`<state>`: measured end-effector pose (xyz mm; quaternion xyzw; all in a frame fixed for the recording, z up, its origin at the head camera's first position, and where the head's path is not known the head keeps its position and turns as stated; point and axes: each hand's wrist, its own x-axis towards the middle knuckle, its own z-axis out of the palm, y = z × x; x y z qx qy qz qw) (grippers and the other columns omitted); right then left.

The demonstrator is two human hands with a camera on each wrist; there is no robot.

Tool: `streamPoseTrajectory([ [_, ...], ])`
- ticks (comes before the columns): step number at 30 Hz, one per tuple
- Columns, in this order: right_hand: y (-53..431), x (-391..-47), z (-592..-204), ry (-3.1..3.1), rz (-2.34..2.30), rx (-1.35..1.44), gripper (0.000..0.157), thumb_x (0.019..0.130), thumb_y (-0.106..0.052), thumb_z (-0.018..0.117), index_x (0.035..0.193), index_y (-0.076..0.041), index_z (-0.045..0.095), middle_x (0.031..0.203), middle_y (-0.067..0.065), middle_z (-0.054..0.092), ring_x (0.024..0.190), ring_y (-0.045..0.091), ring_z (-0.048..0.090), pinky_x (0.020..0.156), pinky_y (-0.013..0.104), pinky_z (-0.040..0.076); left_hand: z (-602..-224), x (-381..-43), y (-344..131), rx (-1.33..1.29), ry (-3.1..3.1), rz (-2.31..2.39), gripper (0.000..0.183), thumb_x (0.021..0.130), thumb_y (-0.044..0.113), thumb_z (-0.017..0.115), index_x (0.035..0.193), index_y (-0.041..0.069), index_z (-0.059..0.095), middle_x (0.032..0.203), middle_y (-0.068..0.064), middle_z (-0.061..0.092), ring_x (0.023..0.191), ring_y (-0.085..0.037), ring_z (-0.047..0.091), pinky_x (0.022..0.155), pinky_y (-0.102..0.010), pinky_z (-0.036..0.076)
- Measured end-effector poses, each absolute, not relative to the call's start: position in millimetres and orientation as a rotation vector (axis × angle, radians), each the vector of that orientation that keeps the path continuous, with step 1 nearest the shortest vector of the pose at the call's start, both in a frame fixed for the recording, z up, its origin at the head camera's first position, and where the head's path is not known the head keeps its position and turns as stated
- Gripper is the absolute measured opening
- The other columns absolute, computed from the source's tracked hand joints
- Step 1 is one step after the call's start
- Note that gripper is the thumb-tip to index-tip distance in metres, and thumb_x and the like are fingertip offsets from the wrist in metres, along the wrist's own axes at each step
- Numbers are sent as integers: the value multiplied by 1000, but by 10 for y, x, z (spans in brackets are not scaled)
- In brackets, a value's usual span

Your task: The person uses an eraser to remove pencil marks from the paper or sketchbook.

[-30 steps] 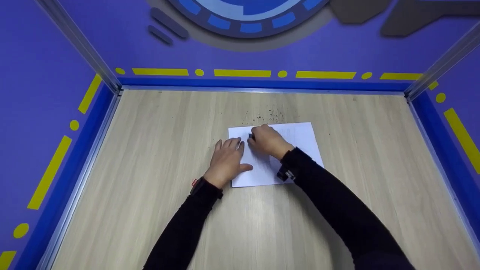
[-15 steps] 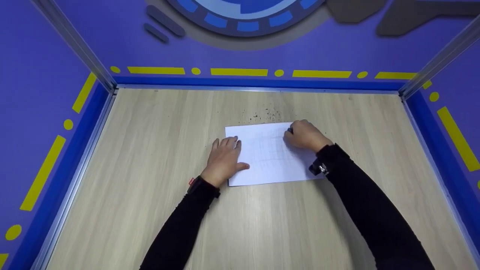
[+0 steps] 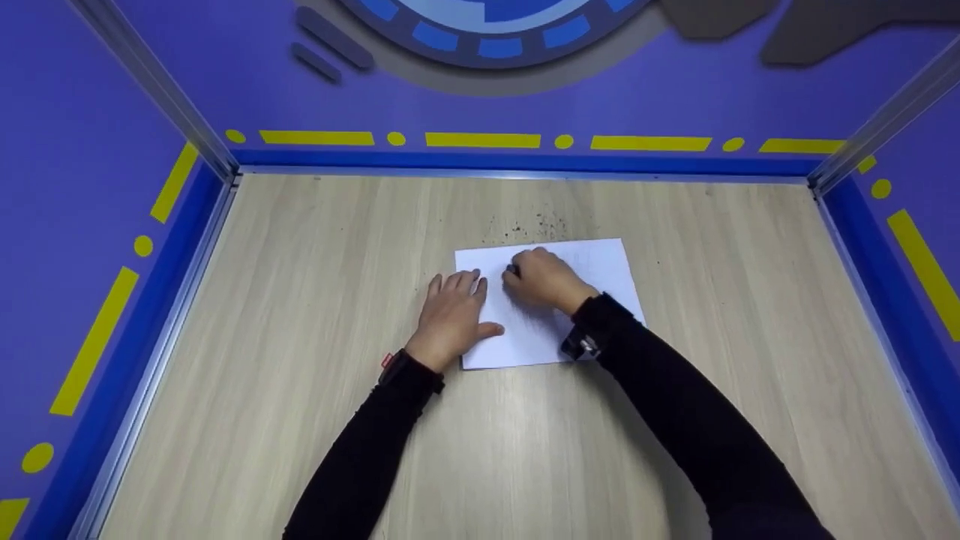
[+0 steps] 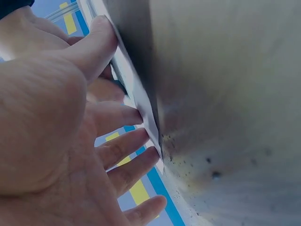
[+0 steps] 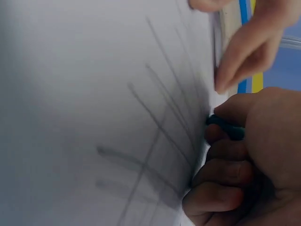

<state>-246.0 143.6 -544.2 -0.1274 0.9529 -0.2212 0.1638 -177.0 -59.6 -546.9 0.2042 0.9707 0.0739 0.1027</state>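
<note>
A white sheet of paper (image 3: 604,281) lies on the table. Crossing grey lines (image 5: 160,125) and smudges mark it in the right wrist view. My left hand (image 3: 452,319) rests flat on the sheet's left side, fingers spread and thumb out. Between the thumb and curled fingers of my right hand (image 3: 547,279) is a small dark eraser (image 5: 228,128), against the paper at its upper left part. Most of the eraser is hidden by the fingers. In the left wrist view, the left fingertips (image 4: 150,155) touch the paper's edge.
Dark crumbs (image 3: 551,223) are scattered on the wooden table (image 3: 337,300) just beyond the paper's far edge. Blue-purple walls with yellow marks (image 3: 484,140) and metal edging enclose the table at the back and both sides.
My right hand swept with the eraser to the sheet's right side half a second ago, and is now back at the upper left. The left hand stays in place on the paper.
</note>
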Motion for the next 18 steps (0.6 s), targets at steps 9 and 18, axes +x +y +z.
streamPoseTrajectory([
  [9,2529,-2483,-5394,2707,-699,-86,33,103,-26,58,73,-15,50,74,2,49,68,23,51,62,35,44,-5453,-1789,-555,577,2830,219,95,99,63,74,168,4,46,177,-16,41,166,-37,36,138,-62,22],
  [18,1954,-2401,-5352,2664,-776,-195,36,111,-36,56,83,-14,61,79,5,63,70,25,61,67,40,55,-5470,-1778,-592,587,2836,234,94,99,63,73,168,4,46,177,-16,41,165,-38,37,138,-62,23],
])
